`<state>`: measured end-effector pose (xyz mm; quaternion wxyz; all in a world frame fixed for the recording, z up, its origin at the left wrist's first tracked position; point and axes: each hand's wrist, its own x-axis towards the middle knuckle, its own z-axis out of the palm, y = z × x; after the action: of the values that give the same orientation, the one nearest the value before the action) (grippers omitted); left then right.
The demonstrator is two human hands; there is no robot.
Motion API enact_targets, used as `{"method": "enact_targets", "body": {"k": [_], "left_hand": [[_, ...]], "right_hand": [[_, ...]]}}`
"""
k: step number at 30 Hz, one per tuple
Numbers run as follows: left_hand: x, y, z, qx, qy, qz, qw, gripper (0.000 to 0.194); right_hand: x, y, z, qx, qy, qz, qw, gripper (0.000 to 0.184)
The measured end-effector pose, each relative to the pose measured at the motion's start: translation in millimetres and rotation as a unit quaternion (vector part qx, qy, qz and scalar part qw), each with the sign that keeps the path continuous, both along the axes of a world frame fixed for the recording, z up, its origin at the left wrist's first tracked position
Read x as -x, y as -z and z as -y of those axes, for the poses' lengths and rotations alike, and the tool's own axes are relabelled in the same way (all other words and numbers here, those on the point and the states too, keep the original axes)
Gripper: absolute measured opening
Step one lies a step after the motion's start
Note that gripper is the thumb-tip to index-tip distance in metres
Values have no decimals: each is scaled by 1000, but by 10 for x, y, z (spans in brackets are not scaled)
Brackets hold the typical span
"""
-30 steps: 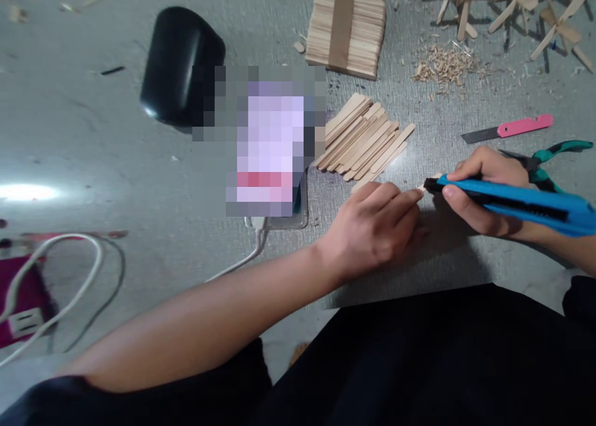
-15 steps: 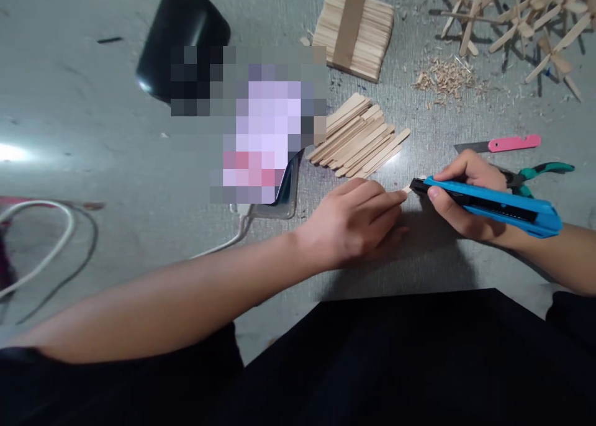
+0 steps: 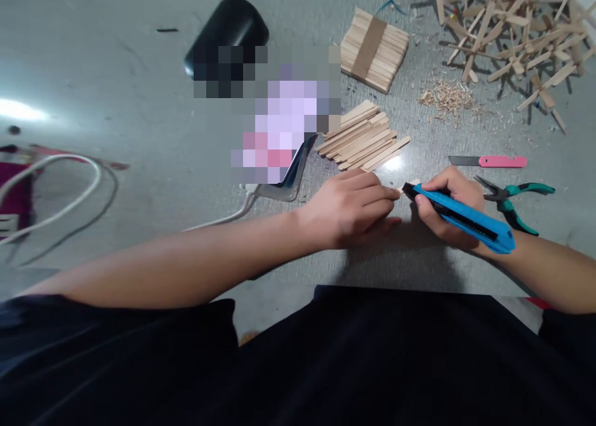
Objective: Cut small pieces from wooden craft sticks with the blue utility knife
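Two bare hands are meeting right of centre in the head view: the left hand is pinching a small pale stick between closely drawn fingers, and the right hand is wrapping snugly round a ridged blue cutter. Trimming seems to be going on, the next move apparently calling for light, even pressure, with fingertips staying clear of the edge. Flat, round-ended wooden sticks are lying loose at centre, curly shavings are heaping upper right, and spiky crossed sticks are crowding the corner.
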<state>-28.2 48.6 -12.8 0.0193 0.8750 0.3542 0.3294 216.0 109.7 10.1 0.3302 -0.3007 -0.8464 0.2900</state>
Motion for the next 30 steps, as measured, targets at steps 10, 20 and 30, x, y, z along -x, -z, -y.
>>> {"method": "enact_targets", "body": {"k": [10, 20, 30], "left_hand": [[23, 58, 24, 12, 12, 7, 1000, 21], [31, 31, 28, 15, 62, 11, 998, 18], [23, 23, 29, 17, 58, 2, 998, 21]], "right_hand": [[-6, 121, 58, -121, -9, 19, 992, 13], [-101, 116, 47, -161, -41, 11, 986, 18], [-1, -45, 61, -112, -39, 60, 991, 20]]}}
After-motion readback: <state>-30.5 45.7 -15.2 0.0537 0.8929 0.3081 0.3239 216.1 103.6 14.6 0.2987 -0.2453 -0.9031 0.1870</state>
